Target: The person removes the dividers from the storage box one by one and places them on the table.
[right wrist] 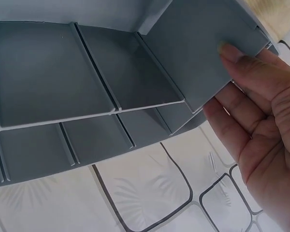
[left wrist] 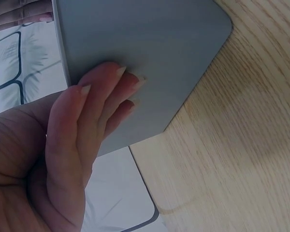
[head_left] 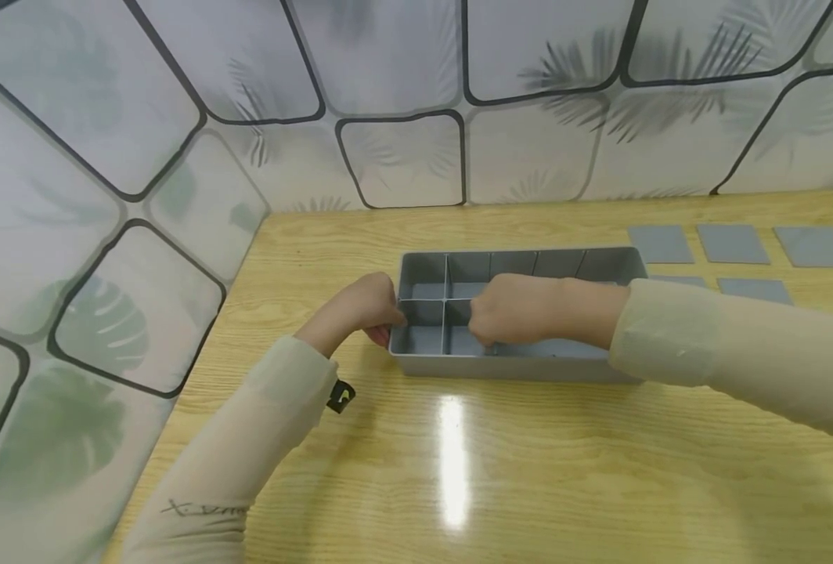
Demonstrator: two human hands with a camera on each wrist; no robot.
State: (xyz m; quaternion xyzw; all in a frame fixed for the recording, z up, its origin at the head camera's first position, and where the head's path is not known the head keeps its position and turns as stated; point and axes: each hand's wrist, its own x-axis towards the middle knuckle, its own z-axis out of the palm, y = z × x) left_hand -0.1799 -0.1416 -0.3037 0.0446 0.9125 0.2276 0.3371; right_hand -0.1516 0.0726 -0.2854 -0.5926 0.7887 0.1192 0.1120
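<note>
A long grey divider box [head_left: 515, 368] stands on the wooden table, a lengthwise partition [right wrist: 53, 77] running through it. My left hand [head_left: 374, 305] holds its left end; in the left wrist view the fingers [left wrist: 106, 96] lie against the outer wall [left wrist: 154, 48] with the thumb side at the rim. Over the front row, my right hand [head_left: 508, 309] reaches into the box. The right wrist view shows that hand [right wrist: 270, 111] pinching a flat grey divider panel [right wrist: 198, 48], thumb on one face, fingers behind. Another cross divider [head_left: 445, 278] stands upright to its left.
Several loose grey panels lie on the table at the right, such as one at the back [head_left: 732, 244] and one nearer the box [head_left: 755, 291]. A patterned wall covering [head_left: 402, 157] borders the table [head_left: 529, 470] behind and at left. Slots [right wrist: 94, 65] line the partition.
</note>
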